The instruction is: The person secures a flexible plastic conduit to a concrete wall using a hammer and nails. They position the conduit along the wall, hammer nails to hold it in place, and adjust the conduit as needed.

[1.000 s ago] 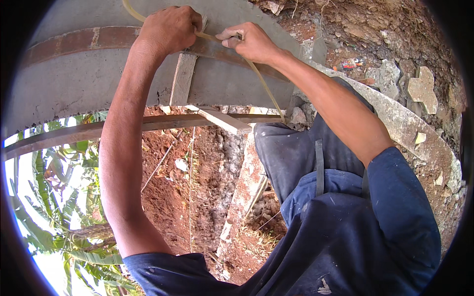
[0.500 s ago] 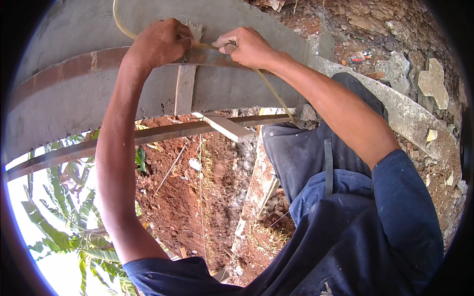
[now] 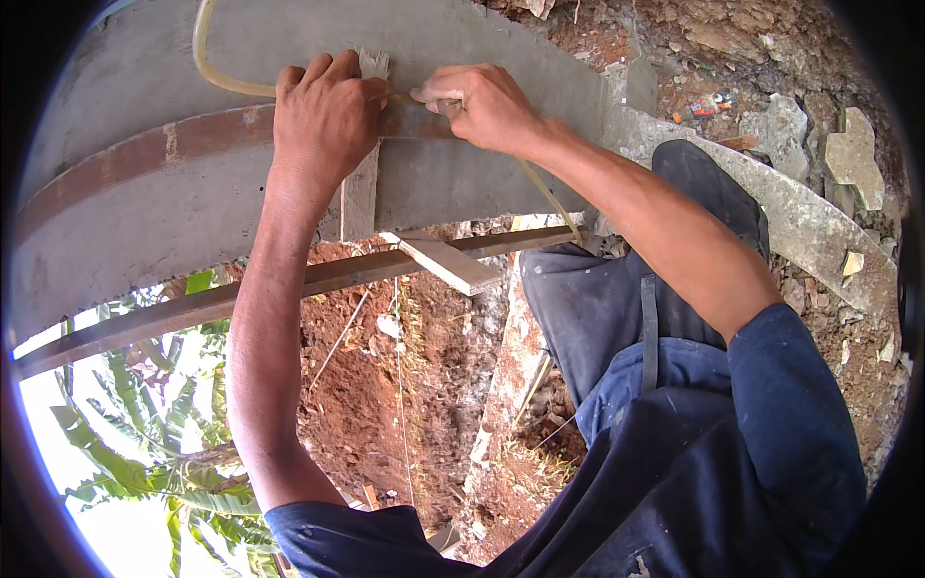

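Observation:
A thin, yellowish see-through hose point(image 3: 204, 53) curves down from the top edge to my hands at the grey concrete wall point(image 3: 154, 207). My left hand point(image 3: 326, 120) is closed around it, back of the hand up, against an upright wooden strip point(image 3: 359, 207). My right hand point(image 3: 485, 104) pinches the hose a little to the right; its fingertips partly hide the grip. Below the right wrist, a yellowish length of hose point(image 3: 549, 197) slants down toward my knee. A flat rusty brown band point(image 3: 212, 137) runs along the wall behind both hands.
A long brown bar point(image 3: 145, 337) crosses below the wall, with a short board point(image 3: 451, 264) sticking out over it. Red soil point(image 3: 361, 395) drops away beneath. Broken stone slabs point(image 3: 853, 159) and a small red-and-black object point(image 3: 708, 106) lie at the right.
The left hand has shifted slightly right and down, its knuckles turned more upward. The hose's bend at the left sits lower. The right hand keeps its pinch, slightly lower.

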`<state>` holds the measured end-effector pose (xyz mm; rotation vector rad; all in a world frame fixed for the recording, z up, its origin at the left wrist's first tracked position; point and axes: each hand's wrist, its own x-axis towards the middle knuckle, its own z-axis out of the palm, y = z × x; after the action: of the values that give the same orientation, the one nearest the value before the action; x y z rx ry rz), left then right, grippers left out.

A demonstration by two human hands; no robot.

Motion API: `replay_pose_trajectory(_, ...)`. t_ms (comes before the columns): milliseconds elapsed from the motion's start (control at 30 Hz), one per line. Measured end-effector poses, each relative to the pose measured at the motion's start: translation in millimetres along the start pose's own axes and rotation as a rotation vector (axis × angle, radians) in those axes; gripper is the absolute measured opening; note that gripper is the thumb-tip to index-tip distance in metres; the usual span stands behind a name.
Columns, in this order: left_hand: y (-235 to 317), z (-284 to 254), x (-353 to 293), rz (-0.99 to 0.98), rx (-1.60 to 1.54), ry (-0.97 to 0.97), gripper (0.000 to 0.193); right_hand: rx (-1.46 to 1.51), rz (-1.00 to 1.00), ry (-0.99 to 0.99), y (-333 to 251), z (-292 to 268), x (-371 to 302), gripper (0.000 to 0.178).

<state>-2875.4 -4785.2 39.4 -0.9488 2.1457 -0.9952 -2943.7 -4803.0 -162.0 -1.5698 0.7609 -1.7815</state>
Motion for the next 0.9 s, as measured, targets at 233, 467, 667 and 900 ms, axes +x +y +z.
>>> replay_pose_trajectory(233,-7,6,9,0.065,-0.154,-0.032,0.017,0.038,0.006,-0.035,4,0,0,0.023)
replay_pose_trajectory(467,-6,5,12,0.068,-0.149,-0.002,0.014,0.091,0.142,0.001,1,2,-2,0.020)
replay_pose_trajectory(667,-5,5,6,0.056,-0.179,0.014,0.013,0.111,0.208,0.009,-3,6,-4,0.018)
replay_pose_trajectory(900,-2,5,6,0.043,-0.116,-0.007,0.013,0.077,0.230,0.102,-10,10,-8,0.025)
